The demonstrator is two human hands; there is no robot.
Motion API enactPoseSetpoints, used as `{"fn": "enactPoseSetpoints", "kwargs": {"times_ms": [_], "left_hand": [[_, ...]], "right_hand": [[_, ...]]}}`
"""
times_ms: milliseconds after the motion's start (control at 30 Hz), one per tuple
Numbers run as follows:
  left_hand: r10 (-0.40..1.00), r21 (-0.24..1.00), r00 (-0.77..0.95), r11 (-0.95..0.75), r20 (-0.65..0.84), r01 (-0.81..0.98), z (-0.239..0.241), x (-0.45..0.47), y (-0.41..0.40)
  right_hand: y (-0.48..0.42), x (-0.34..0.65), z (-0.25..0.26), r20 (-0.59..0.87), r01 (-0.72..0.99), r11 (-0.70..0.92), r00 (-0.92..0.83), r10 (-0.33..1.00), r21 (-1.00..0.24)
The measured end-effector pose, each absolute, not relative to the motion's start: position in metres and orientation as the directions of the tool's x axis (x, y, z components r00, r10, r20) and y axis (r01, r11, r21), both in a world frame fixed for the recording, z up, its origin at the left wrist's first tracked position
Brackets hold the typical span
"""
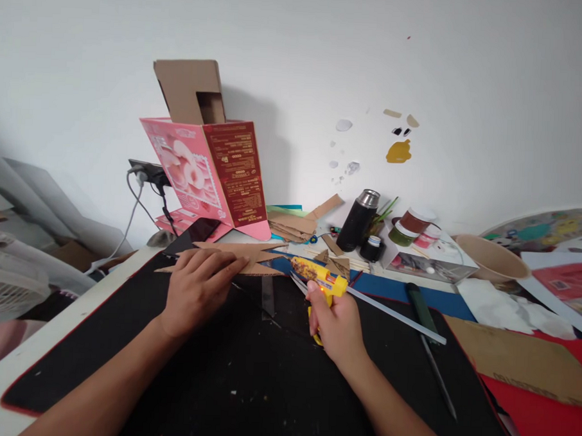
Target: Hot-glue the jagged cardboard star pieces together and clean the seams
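Observation:
A flat brown cardboard piece [263,252] with pointed ends lies at the far side of the black mat [264,397]. My left hand [201,285] rests over it, fingers bent and pressed together against its surface; the thumb is hidden. Gripped in my right hand [335,319] is a yellow hot glue gun [312,270], its nozzle aimed left at the cardboard's pointed right end. I cannot tell whether the tip touches it. A small orange light glows on the gun, and a long translucent glue stick [397,314] sticks out of its back.
Behind stand a pink box [191,169] and a black thermos [358,221]. Cardboard scraps [293,226] are stacked by the wall. To the right lie a dark green-handled tool [419,307], paint jars [413,223], a beige bowl [492,256] and a cardboard sheet [521,360].

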State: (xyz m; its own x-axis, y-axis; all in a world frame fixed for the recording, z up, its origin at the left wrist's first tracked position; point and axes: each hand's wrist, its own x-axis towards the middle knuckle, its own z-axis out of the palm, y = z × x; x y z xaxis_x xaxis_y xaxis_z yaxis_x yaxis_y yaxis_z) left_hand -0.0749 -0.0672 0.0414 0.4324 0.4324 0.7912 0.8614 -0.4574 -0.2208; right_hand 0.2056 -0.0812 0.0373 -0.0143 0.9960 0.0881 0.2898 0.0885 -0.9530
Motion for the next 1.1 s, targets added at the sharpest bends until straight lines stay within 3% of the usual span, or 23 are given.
{"fn": "enactPoseSetpoints", "kwargs": {"times_ms": [1100], "left_hand": [[0.422, -0.254, 0.451, -0.444, 0.787, 0.859, 0.0432, -0.0757, -0.0675]], "right_hand": [[-0.0803, 0.2065, 0.0346, 0.089, 0.319, 0.087, -0.009, 0.996, -0.944]]}}
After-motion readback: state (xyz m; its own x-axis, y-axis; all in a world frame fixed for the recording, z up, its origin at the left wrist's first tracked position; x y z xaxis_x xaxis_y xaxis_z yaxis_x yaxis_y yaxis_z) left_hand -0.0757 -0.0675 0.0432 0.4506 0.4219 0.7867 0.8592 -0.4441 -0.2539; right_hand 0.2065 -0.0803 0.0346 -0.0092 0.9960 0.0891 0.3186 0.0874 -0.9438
